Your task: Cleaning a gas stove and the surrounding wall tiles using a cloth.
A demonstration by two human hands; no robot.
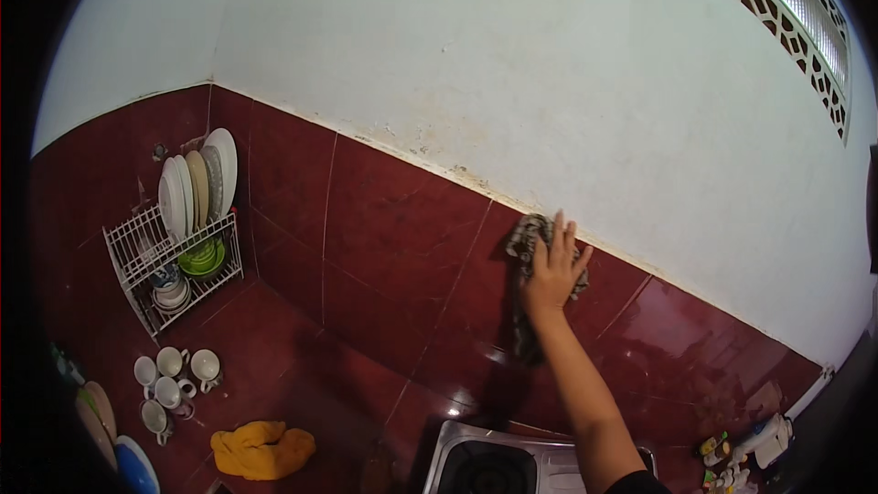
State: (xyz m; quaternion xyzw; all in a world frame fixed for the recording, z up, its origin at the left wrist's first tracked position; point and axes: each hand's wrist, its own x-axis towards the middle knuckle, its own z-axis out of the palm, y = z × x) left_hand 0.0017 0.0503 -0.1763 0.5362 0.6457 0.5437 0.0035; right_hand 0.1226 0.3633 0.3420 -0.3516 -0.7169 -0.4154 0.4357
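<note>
One hand, which looks like my right hand (554, 274), is raised against the dark red wall tiles (405, 199). Its fingers are spread and its palm presses a dark patterned cloth (531, 233) flat on the tile, just below the pale ledge where the tiles meet the white wall. Part of the cloth hangs down to the left of the forearm. My left hand is out of view. Below the arm is a stainless steel gas stove (446, 453), partly cut off by the picture's lower rim.
A white wire dish rack (130, 274) with plates and bowls stands in the left corner. Several white mugs (168, 391) and a folded yellow cloth (263, 451) lie on the red tiled counter. Bottles (717, 453) stand at the lower right.
</note>
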